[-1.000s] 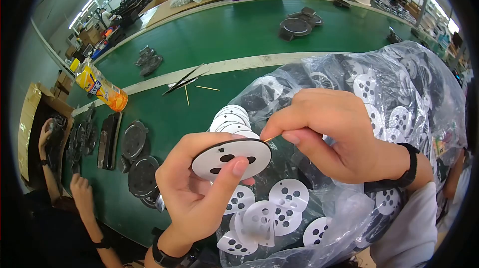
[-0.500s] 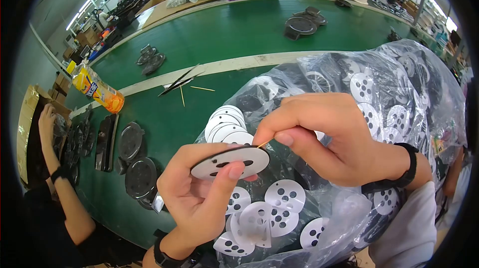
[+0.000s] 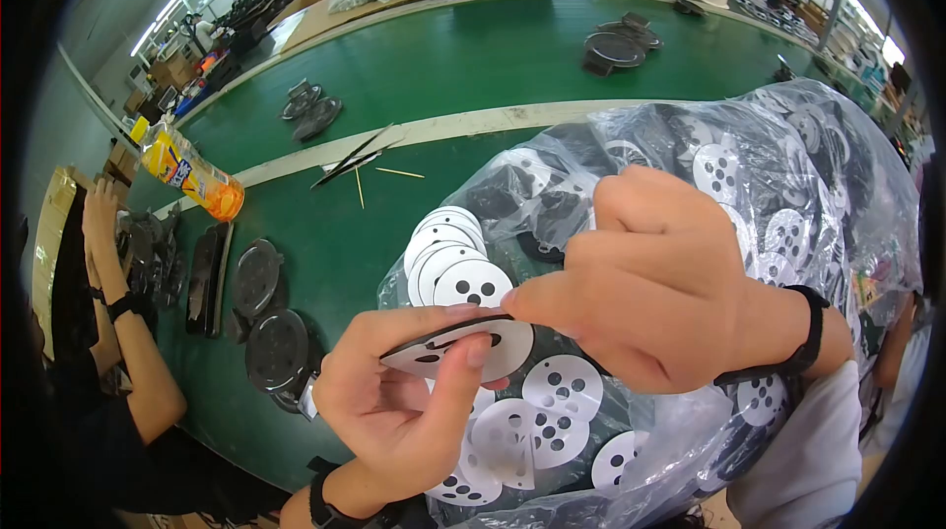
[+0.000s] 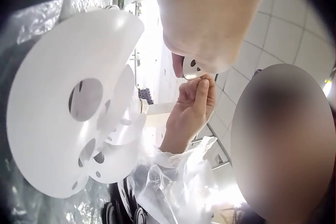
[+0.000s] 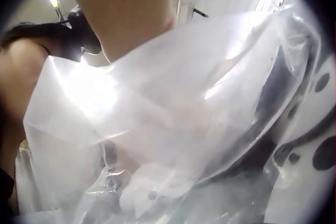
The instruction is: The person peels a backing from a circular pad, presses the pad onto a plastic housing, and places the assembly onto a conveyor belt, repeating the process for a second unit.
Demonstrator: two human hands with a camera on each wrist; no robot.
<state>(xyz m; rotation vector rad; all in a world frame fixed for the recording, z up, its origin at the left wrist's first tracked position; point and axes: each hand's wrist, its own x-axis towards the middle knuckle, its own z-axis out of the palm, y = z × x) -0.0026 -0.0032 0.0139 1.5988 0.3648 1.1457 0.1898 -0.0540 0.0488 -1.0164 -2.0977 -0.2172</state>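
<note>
My left hand [image 3: 399,406] holds a white disc [image 3: 510,346] with black holes and a dark rim, thumb on its face and fingers behind. At its upper right edge, my right hand [image 3: 655,297] has its fingers curled and a fingertip against the rim; the thin wooden stick is hidden there. In the left wrist view the right hand [image 4: 190,109] meets the disc [image 4: 193,68] from below. Clear plastic [image 5: 173,103] covers most of the right wrist view, hiding the fingers.
White discs lie stacked [image 3: 448,243] behind the hands and loose [image 3: 564,386] in front, beside a large plastic bag [image 3: 611,135]. Dark round parts [image 3: 278,350], tweezers [image 3: 352,157], small sticks [image 3: 400,173] and a bottle [image 3: 192,169] are at left, near another person's arms [image 3: 128,322].
My right hand has turned over at the disc's edge, and the stick between its fingertips has gone out of sight. The disc has tilted in my left hand. Dark parts on the far green surface have moved right.
</note>
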